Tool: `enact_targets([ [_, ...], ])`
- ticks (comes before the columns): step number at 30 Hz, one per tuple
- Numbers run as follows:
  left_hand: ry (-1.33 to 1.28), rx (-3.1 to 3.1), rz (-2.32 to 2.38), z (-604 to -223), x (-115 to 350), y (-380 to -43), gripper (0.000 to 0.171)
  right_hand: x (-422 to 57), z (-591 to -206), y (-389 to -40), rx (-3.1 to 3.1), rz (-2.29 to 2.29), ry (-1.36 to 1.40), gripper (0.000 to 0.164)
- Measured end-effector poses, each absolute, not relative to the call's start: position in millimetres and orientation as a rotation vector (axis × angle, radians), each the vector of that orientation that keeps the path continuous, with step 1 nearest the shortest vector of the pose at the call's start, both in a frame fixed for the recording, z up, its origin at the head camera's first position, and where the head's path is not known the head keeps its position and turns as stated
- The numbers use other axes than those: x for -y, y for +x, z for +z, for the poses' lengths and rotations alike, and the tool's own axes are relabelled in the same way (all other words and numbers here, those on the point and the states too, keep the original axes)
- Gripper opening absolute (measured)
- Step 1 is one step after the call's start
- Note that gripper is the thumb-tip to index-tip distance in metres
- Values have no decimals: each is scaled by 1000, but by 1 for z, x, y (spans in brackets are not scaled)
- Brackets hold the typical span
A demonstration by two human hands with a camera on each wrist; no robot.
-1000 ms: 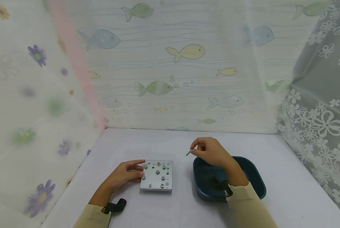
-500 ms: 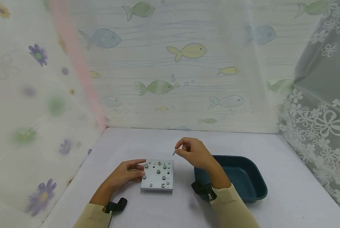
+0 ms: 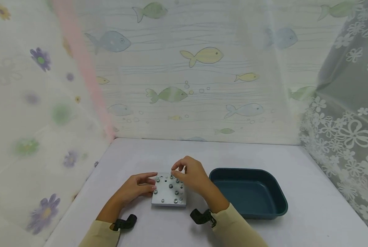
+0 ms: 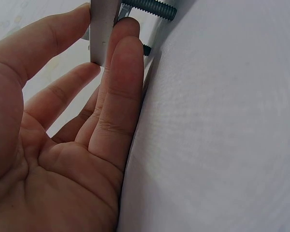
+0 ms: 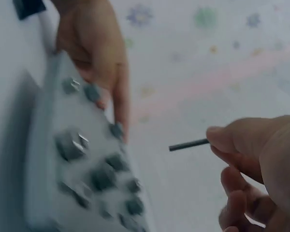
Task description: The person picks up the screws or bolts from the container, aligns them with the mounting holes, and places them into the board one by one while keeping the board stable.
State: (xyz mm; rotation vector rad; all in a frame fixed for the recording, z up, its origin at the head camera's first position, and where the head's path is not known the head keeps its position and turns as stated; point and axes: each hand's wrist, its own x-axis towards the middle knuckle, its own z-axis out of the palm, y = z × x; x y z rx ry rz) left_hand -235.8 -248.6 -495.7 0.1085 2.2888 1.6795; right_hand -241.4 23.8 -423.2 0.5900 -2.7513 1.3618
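A square silver metal plate (image 3: pixel 159 198) with several socket-head bolts and small holes on its face is held a little off the white table. My left hand (image 3: pixel 137 187) grips its left edge. In the left wrist view, the fingers (image 4: pixel 121 92) reach under the plate's edge (image 4: pixel 103 31), beside a threaded bolt shank (image 4: pixel 152 7) sticking out below. My right hand (image 3: pixel 191 173) is over the plate's far right corner. Between thumb and fingertip it pinches a thin dark metal pin (image 5: pixel 188 144), seen in the right wrist view apart from the blurred plate (image 5: pixel 94 130).
A dark teal plastic tray (image 3: pixel 248 202) stands right of the plate, behind the right forearm. White tablecloth (image 3: pixel 159 230) covers the table. Printed curtains (image 3: pixel 202 113) close off the back and sides.
My right hand has moved left from above the tray to over the plate, carrying the pin. The left hand and the plate have stayed in place.
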Motion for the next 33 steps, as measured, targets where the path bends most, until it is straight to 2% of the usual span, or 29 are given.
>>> enact_targets([
  [9,148,-2286,1668,-495,250,-235,68,6,-448,-234,2730,1269,464,4],
  [33,166,-2269,1679,-491,250,-234,68,11,-464,-236,2640,1234,461,8],
])
